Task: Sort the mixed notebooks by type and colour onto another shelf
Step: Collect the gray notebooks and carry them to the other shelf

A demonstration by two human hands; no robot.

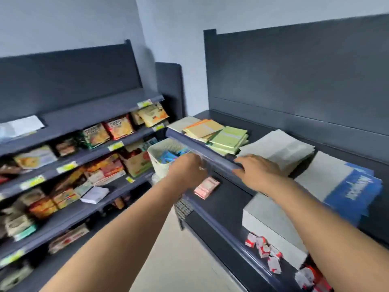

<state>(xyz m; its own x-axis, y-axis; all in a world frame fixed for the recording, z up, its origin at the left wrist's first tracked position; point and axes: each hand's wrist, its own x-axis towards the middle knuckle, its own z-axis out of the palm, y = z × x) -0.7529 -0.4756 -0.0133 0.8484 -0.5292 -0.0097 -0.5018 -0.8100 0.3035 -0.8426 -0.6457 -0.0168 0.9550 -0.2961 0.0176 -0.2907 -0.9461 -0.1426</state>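
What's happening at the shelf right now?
A person reaches both arms to the top shelf on the right. The right hand rests open on its front edge, beside the grey stack. The left hand is at the same edge, in front of the white basket, too blurred to tell its grip. No notebook shows in either hand. The green stack, orange stack and blue stack lie untouched.

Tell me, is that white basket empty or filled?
Not empty: the white basket holds blue and pink packets up near its rim.
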